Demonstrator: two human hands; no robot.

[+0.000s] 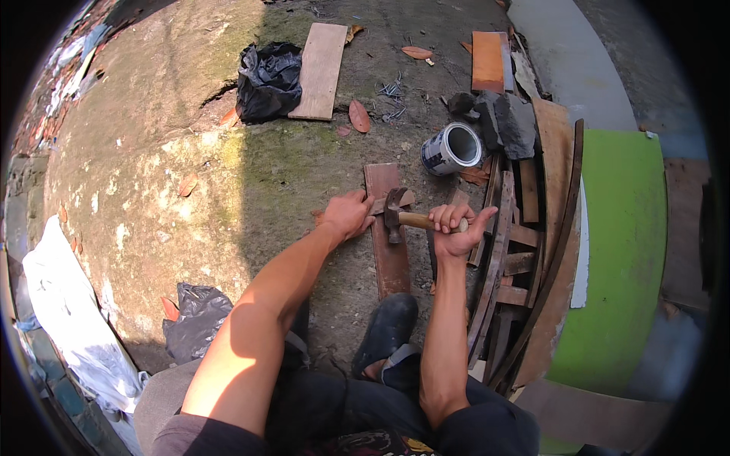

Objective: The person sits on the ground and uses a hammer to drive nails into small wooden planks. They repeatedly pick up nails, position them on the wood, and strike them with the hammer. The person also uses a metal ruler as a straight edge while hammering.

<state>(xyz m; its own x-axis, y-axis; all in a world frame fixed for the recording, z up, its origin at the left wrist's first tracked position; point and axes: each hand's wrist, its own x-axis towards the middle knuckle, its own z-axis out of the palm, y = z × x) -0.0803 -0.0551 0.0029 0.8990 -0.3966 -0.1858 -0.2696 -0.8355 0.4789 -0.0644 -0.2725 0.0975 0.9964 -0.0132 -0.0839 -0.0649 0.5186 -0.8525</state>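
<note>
My right hand (456, 232) is wrapped round the wooden handle of a claw hammer (414, 220), its thumb sticking out to the right. The dark metal head hangs over a reddish-brown board (388, 266) lying lengthwise on the ground in front of me. Across that board lies a short wooden strip (407, 198), partly hidden behind the hammer head. At the strip's left end my left hand (347, 215) has its fingers closed on it, close to the hammer. Whether a nail stands under the head cannot be seen.
An open metal can (460, 144) stands right of the board, beside grey stone blocks (513, 125). Loose wood pieces (498, 258) and a green panel (616, 258) lie further right. Beyond are scattered nails (391, 90), a plank (319, 72) and a black plastic bag (268, 83).
</note>
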